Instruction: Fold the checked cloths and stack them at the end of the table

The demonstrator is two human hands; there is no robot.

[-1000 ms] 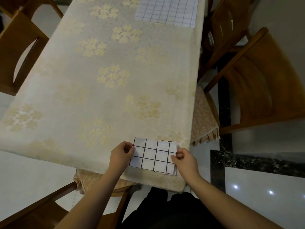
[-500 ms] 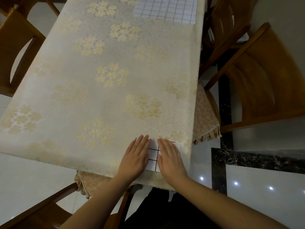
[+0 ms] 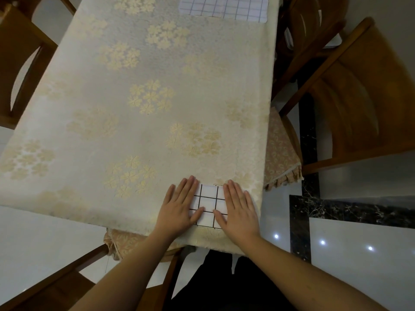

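A small folded white cloth with black checks (image 3: 208, 204) lies flat near the table's front right corner. My left hand (image 3: 179, 206) presses on its left side with straight fingers, and my right hand (image 3: 239, 207) presses on its right side the same way. Both palms hide the cloth's outer edges; only its middle strip shows between them. A larger white cloth with thin blue checks (image 3: 224, 7) lies flat at the far end of the table, cut off by the top of the view.
The table (image 3: 134, 97) wears a cream cloth with gold flower patterns. Wooden chairs stand on the right (image 3: 363, 104), on the left (image 3: 20, 63) and at the front left (image 3: 74, 279). A patterned seat cushion (image 3: 280, 151) shows at the table's right edge.
A second ago both hands pinched the folded cloth's side edges. They then lay flat together over its middle, and now they have slid apart to its sides.
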